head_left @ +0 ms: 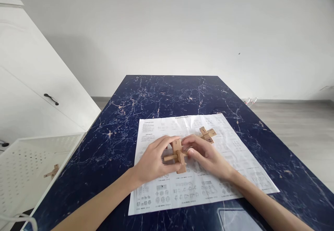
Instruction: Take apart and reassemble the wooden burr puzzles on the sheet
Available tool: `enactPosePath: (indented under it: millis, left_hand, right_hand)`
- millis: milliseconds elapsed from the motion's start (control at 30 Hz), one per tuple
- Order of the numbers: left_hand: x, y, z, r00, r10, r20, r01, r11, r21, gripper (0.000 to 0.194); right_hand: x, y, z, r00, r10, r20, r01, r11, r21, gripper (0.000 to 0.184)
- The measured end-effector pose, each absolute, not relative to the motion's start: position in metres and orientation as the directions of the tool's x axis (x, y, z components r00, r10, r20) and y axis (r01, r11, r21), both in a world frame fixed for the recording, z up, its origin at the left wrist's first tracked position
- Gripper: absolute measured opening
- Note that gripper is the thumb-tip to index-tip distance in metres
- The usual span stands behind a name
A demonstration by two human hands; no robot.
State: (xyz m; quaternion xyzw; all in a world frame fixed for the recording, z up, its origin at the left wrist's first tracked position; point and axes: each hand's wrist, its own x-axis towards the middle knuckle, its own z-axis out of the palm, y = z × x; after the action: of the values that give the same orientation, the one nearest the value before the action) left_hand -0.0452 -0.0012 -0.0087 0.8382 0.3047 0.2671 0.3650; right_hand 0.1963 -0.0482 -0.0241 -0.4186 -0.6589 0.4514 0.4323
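My left hand [156,158] is closed around the left side of a wooden interlocking puzzle [179,154], thumb below and fingers above. Its flat piece bears a "1", and rods cross it at the middle. From the right, my right hand [205,154] pinches the end of the crossing rod between thumb and fingers. Both hands hold the puzzle just over a printed instruction sheet [188,189] with small diagrams. Past my right hand, a second wooden puzzle [207,135] with numbered arms lies on the sheet, partly covered by that hand.
The sheet lies on a dark blue marbled table [161,95]. A phone-like flat object [240,220] rests at the near edge. Left of the table, a white perforated bin [23,161] holds another wooden puzzle [53,171]. A white cabinet [39,70] stands behind it.
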Motion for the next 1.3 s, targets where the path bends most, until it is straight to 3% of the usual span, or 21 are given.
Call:
enactPosePath:
  millis: [400,500,567,667,767,967,1300]
  left_hand:
    - [-0.046,-0.002,-0.009,0.642,0.731,0.231,0.264,-0.493,0.829,0.066]
    - [-0.046,-0.002,-0.008,0.645,0.727,0.234,0.243,-0.485,0.840,0.067]
    - [-0.045,-0.002,-0.006,0.636,0.741,0.217,0.240,-0.457,0.856,0.067]
    - [-0.044,-0.001,-0.001,0.601,0.782,0.166,0.248,-0.379,0.891,0.061]
    - [-0.044,0.000,0.002,0.610,0.786,0.095,0.253,-0.308,0.917,0.059]
    - [-0.048,0.003,0.001,0.693,0.716,0.084,0.215,-0.317,0.924,0.100]
    - [-0.049,0.006,-0.006,0.734,0.651,0.194,0.158,-0.442,0.883,0.107]
  right_hand:
    - [0.210,-0.034,-0.033,0.152,0.975,0.161,0.291,0.111,-0.950,0.033]
    - [0.208,-0.041,-0.027,0.046,0.982,0.185,0.296,0.163,-0.941,0.032]
    - [0.204,-0.048,-0.023,-0.118,0.957,0.264,0.346,0.289,-0.893,0.028]
    - [0.198,-0.056,-0.022,-0.327,0.865,0.381,0.500,0.501,-0.706,0.019]
    - [0.195,-0.059,-0.026,-0.366,0.826,0.428,0.579,0.563,-0.590,0.016]
    - [0.195,-0.060,-0.029,-0.297,0.847,0.441,0.571,0.527,-0.630,0.014]
    - [0.189,-0.065,-0.026,-0.306,0.900,0.310,0.501,0.429,-0.752,0.013]
